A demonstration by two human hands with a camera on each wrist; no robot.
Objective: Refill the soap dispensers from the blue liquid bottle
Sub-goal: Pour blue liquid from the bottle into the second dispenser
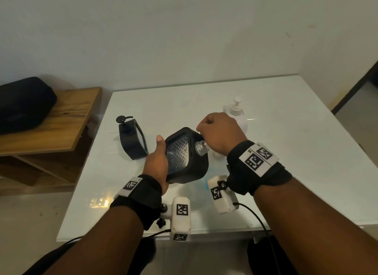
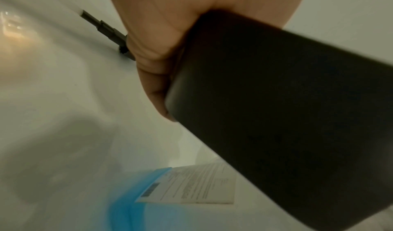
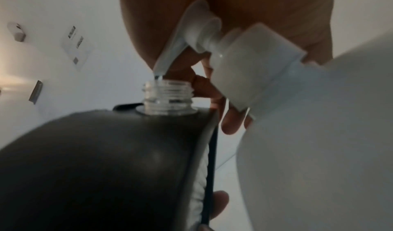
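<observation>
**Head view: open black dispenser held tilted over the counter**

Head view puts the open black dispenser (image 1: pixel 187 155) at the near middle of the white counter (image 1: pixel 286 131), lifted and tilted, its clear threaded neck (image 1: pixel 201 148) uncapped and pointing to the right. The left hand (image 1: pixel 156 164) grips the dispenser's left side and base, thumb stretched along the upper edge, fingers wrapped underneath. The right hand (image 1: pixel 219 134) hovers just beyond the neck with its fingers curled together; whether they pinch anything cannot be told from the head view or the right wrist view. In the right wrist view the nozzle of a white pump bottle (image 3: pixel 319 117) appears just above the neck, with the fingers (image 3: pixel 212 90) curled behind it.

Beneath the held dispenser, the left wrist view shows the blue liquid bottle (image 2: pixel 136 206) with a white printed label, lying close to the near edge of the counter. A pump stem (image 2: pixel 102 26) lies on the counter behind the left hand.

A second black dispenser (image 1: pixel 133 140) with its pump fitted stands upright to the left. A white pump dispenser (image 1: pixel 237 113) stands far right. Left of the counter, a wooden shelf (image 1: pixel 61 121) carries a black bag (image 1: pixel 22 105).
</observation>
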